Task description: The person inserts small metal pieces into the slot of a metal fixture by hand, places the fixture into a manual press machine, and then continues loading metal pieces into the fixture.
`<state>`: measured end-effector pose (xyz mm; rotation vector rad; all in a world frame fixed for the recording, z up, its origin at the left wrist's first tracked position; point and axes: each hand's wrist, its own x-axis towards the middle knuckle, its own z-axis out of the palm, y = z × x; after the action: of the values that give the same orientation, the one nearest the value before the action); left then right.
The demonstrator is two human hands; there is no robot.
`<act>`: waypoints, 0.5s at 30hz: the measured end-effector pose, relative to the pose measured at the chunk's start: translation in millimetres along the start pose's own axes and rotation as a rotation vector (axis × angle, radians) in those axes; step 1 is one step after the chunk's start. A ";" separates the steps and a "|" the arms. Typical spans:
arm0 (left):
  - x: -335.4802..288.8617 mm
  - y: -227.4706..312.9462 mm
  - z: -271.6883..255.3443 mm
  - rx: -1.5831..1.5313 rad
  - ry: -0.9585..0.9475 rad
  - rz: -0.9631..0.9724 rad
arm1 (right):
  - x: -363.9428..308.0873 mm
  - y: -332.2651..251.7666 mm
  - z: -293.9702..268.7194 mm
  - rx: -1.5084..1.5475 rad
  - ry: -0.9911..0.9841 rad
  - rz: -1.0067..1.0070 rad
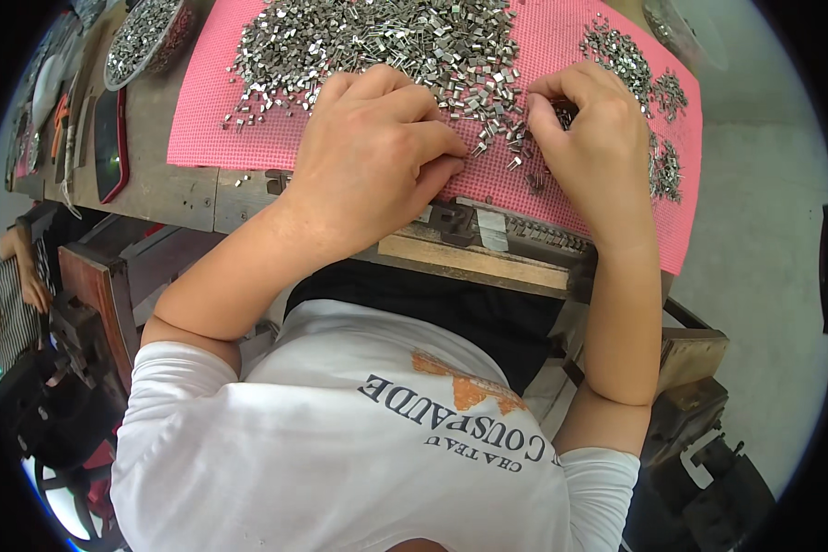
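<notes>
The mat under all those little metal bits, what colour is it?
Pink, with a fine grid pattern; the mat shows best in the head view.

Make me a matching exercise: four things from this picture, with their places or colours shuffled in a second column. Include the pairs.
1. left hand
2. right hand
3. bowl
4. mat

A. pink
B. at the upper left, full of small metal pieces
C. beside the smaller heaps on the right
D. at the near edge of the big pile

Pairs: 1-D, 2-C, 3-B, 4-A
</notes>
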<state>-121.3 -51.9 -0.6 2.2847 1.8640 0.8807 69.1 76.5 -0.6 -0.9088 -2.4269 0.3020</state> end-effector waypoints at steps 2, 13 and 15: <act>-1.4 -1.0 1.8 -0.003 0.011 -0.005 | 3.3 -1.1 4.5 0.024 -0.007 0.028; -4.3 -7.1 4.5 -0.058 0.035 -0.010 | 9.0 -14.4 12.4 -0.229 0.013 -0.145; -6.3 -9.6 6.4 -0.080 0.050 -0.015 | 11.4 -13.0 11.7 -0.249 -0.020 -0.196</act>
<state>-127.4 -53.1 -12.2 2.2190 1.8281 1.0006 48.4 74.1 -1.0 -0.7629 -2.5867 -0.0649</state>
